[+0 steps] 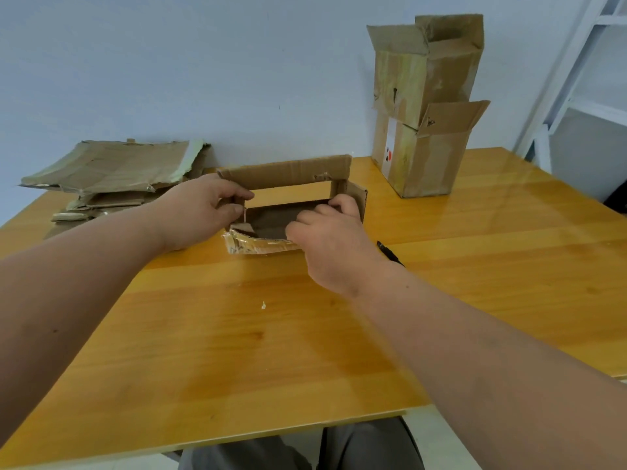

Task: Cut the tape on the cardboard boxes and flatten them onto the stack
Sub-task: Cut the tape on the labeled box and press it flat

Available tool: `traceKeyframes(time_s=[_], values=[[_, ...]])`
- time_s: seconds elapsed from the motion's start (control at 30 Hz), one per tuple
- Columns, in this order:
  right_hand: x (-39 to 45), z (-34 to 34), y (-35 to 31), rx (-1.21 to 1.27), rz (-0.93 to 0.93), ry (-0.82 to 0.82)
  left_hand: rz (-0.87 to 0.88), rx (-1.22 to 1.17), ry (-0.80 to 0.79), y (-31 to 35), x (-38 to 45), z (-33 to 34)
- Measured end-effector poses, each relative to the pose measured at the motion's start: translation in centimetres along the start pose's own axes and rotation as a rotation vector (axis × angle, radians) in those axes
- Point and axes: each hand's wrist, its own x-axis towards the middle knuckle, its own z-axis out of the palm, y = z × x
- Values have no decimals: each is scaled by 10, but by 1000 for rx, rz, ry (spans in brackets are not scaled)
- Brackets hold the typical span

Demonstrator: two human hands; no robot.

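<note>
Head view: nearest the camera, grey trouser legs (pixel 339 449) show below the near edge of the wooden tabletop (pixel 237 351). Both forearms reach forward over it. The right hand (pixel 330 239) curls its fingers over the right end wall of a small open cardboard box (pixel 288 205) near the middle of the tabletop. The left hand (pixel 207 208) grips the box's left end wall, thumb and fingers pinched round the cardboard. The box's near edge carries torn tape (pixel 258 245). A black pen-like tool (pixel 390 252), whether pen or cutter I cannot tell, lies just right of the right wrist. The stack of flattened boxes (pixel 115 174) sits at the far left corner. Two open boxes (pixel 427 106), one atop the other, stand toward the far right edge. A tiny white scrap (pixel 263 305) lies on the tabletop's middle.
</note>
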Motion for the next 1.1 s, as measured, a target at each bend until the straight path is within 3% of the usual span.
traceKeyframes(time_s=[0.2, 0.33, 0.77, 0.83, 1.0, 1.1], values=[[-5, 10, -7, 17, -3, 96, -77, 97, 271, 7, 10, 13], [-2, 8, -7, 26, -12, 115, -122, 181, 318, 16, 16, 15], [-11, 11, 16, 73, 65, 115, -28, 411, -202, 14, 19, 0], [-11, 12, 27, 63, 143, 111, 34, 512, -169, 15, 19, -7], [-12, 9, 48, 181, 280, 130, 377, 636, 196, 22, 17, -5], [-15, 9, 55, 244, 336, 108, 481, 656, 121, 26, 21, -4]])
